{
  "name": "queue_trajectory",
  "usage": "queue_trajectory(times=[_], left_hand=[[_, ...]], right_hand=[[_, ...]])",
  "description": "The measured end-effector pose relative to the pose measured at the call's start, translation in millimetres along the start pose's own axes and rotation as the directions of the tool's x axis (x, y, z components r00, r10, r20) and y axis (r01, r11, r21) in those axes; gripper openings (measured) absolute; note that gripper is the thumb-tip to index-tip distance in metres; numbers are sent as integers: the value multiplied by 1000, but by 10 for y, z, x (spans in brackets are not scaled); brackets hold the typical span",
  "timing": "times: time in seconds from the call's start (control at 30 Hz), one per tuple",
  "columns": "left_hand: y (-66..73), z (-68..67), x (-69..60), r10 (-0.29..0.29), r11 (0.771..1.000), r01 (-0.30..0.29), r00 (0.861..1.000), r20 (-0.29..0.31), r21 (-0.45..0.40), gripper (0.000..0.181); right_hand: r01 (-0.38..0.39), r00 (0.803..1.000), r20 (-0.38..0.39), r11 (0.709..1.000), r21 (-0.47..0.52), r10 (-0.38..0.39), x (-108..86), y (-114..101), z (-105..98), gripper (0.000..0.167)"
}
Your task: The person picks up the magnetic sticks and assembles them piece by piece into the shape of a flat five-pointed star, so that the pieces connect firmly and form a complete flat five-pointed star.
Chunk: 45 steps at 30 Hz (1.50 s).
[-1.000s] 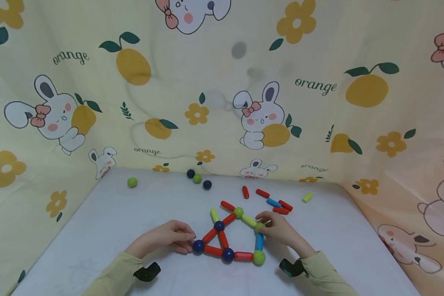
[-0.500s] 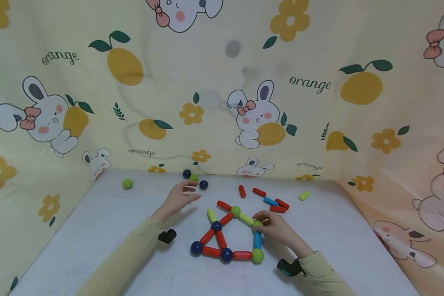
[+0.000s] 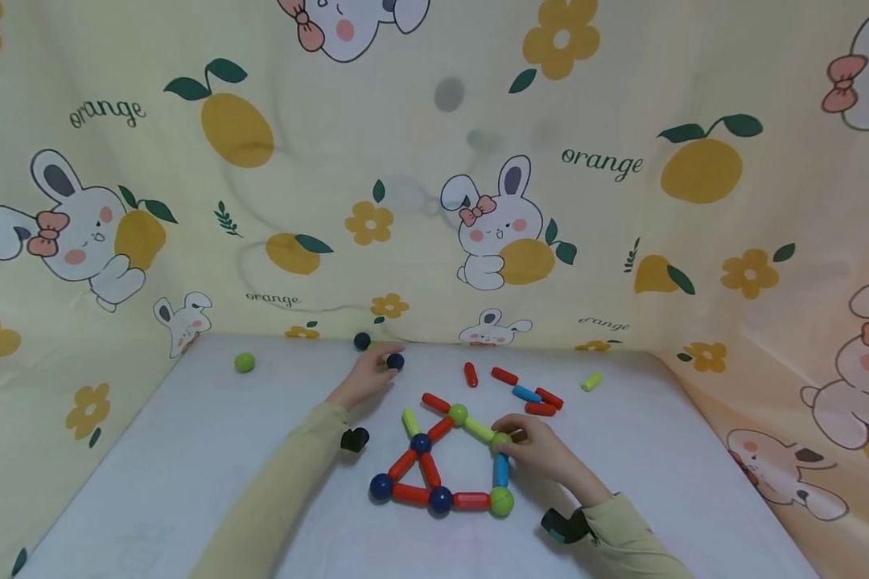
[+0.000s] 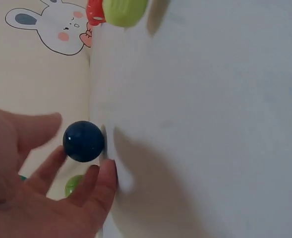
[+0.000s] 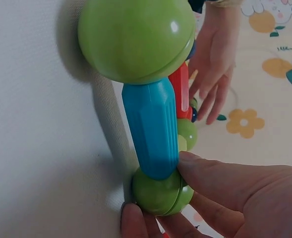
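Observation:
Near the back of the table, my left hand [image 3: 365,378] reaches around a dark blue ball [image 4: 84,141]. In the left wrist view its thumb stands a little apart from the ball, and the fingers spread beside it. My right hand [image 3: 539,446] pinches a green ball [image 5: 158,193] between thumb and fingers. That ball forms a corner of a flat figure of balls and rods, joined to a blue rod [image 5: 150,129] and a yellow-green rod [image 3: 479,429]. Red rods [image 3: 410,494], dark blue balls [image 3: 440,500] and other green balls [image 3: 502,502] make up its remainder.
Behind the figure lie loose red rods [image 3: 504,375], a blue rod [image 3: 526,394] and a yellow-green rod [image 3: 591,381]. A green ball [image 3: 244,363] sits at the back left, and another dark blue ball [image 3: 362,341] beyond my left hand. A printed curtain [image 3: 319,161] surrounds the table.
My left hand has left the figure's left corner and moved away to the loose balls at the back. My right hand stays on the green ball. The head view has shifted slightly.

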<state>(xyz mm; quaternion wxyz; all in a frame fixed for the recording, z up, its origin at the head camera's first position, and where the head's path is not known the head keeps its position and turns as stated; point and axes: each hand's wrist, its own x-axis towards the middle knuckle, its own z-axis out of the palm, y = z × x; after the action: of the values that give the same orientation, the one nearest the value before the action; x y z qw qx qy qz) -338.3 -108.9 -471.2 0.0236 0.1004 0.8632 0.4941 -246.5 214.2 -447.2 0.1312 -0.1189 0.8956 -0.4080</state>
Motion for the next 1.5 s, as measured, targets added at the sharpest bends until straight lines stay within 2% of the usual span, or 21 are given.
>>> queue_trajectory(times=[0.1, 0.17, 0.27, 0.37, 0.57, 0.83, 0.93, 1.03, 1.13, 1.33, 1.4, 1.5], left_hand=[[20, 32, 20, -39, 999, 39, 999, -6, 34, 38], [9, 63, 25, -77, 996, 78, 997, -4, 33, 34], [-12, 110, 22, -104, 994, 104, 995, 7, 29, 30], [-15, 153, 19, -102, 994, 101, 995, 14, 38, 27], [73, 186, -35, -116, 993, 115, 993, 35, 36, 27], [125, 226, -88, -140, 990, 140, 979, 147, 13, 28], [141, 230, -103, -146, 989, 148, 974, 172, 1, 27], [133, 207, -124, -138, 990, 143, 972, 193, -16, 29], [93, 161, -147, -112, 991, 126, 964, 241, -46, 33], [17, 39, -221, -52, 993, 88, 931, 361, -84, 51], [12, 16, -252, -53, 992, 93, 926, 374, -90, 55], [5, 23, -285, -62, 990, 103, 928, 367, -92, 57]], right_hand=[[5, 1000, 4, 1000, -5, -5, 4, -2, -7, 24], [5, 1000, 8, 1000, -4, -5, 8, 2, -8, 24], [0, 1000, 12, 1000, -2, 0, 7, 2, -9, 25], [0, 1000, 14, 1000, 1, 0, 1, -2, -9, 25], [5, 1000, 17, 1000, 1, -5, -9, -4, -16, 25], [4, 1000, 18, 1000, -1, -4, -4, 13, -10, 25], [-1, 1000, 16, 1000, 3, 1, -2, 15, -5, 25], [-3, 1000, 17, 1000, 4, 3, -5, 5, -4, 24], [-1, 1000, 22, 1000, 3, 1, -8, -2, -3, 25], [-1, 1000, 16, 1000, -7, 1, -5, -1, -6, 24], [-3, 1000, 13, 1000, -9, 3, 1, 6, 0, 25], [-5, 1000, 8, 1000, -8, 6, 6, 15, 12, 25]])
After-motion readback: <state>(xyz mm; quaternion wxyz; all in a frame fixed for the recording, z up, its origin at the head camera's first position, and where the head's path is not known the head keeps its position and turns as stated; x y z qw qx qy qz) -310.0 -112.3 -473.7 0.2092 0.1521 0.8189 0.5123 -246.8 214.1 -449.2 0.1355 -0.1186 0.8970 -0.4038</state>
